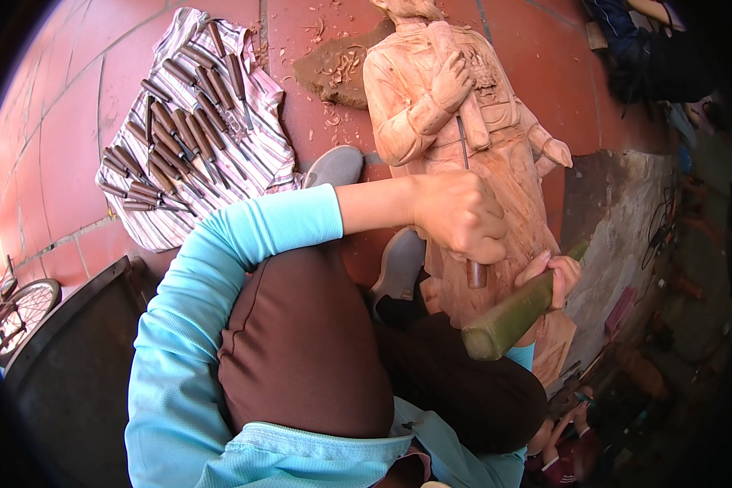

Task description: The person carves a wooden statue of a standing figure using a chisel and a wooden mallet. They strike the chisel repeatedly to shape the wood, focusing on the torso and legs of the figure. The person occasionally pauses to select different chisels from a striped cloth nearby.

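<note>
A carved wooden figure (398, 102) lies on its back in front of my legs, its carved hand round a rod-like shape on the chest. My left hand (461, 215) is closed in a fist round a chisel (477, 274). The brown handle end sticks out below the fist, and the thin metal blade points up the figure toward the carved rod. Its tip seems to touch the wood there. Beside the figure's lower part, my right hand (568, 275) grips a green squared wooden mallet (508, 315), whose thick end is toward me, apart from the chisel.
Many brown-handled chisels (179, 138) lie on a striped cloth (264, 159) at the left. Wood shavings (333, 69) cover a flat brown slab (317, 77) and nearby red tiles (65, 163). A bicycle wheel (28, 313) shows far left. Other people are partly seen at the right.
</note>
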Demonstrator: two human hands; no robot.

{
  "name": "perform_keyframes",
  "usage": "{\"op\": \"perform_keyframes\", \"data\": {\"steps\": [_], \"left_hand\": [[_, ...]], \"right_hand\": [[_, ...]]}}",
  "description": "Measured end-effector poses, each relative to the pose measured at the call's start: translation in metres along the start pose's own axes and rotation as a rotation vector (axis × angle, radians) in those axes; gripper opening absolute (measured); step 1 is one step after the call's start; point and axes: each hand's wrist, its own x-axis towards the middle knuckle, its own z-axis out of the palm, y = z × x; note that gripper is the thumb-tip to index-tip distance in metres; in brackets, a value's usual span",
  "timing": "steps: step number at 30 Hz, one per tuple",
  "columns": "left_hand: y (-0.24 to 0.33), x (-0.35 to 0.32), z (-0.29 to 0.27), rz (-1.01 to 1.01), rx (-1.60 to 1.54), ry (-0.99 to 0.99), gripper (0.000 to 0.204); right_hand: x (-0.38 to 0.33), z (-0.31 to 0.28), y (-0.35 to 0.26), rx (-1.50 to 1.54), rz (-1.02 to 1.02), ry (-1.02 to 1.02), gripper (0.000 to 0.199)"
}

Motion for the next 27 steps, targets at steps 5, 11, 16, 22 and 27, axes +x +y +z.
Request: {"op": "perform_keyframes", "data": {"steps": [5,11,16,22,27], "left_hand": [[-0.004,0.000,-0.002,-0.003,0.032,-0.012,0.029],[-0.006,-0.014,0.009,0.000,0.085,-0.182,0.017],[-0.008,-0.003,0.014,-0.014,0.192,-0.129,0.018],[0.014,0.010,0.016,-0.038,0.365,-0.095,0.019],[0.012,0.007,0.016,-0.044,0.114,-0.117,0.032]], "right_hand": [[0.002,-0.004,-0.002,0.005,0.017,-0.026,0.046],[-0.002,-0.005,-0.002,-0.017,0.027,-0.046,0.050],[-0.001,-0.005,-0.003,-0.049,0.020,-0.047,0.050],[0.003,-0.011,-0.005,-0.037,0.029,-0.084,0.050],[0.003,-0.010,-0.006,-0.014,0.047,-0.076,0.051]]}}
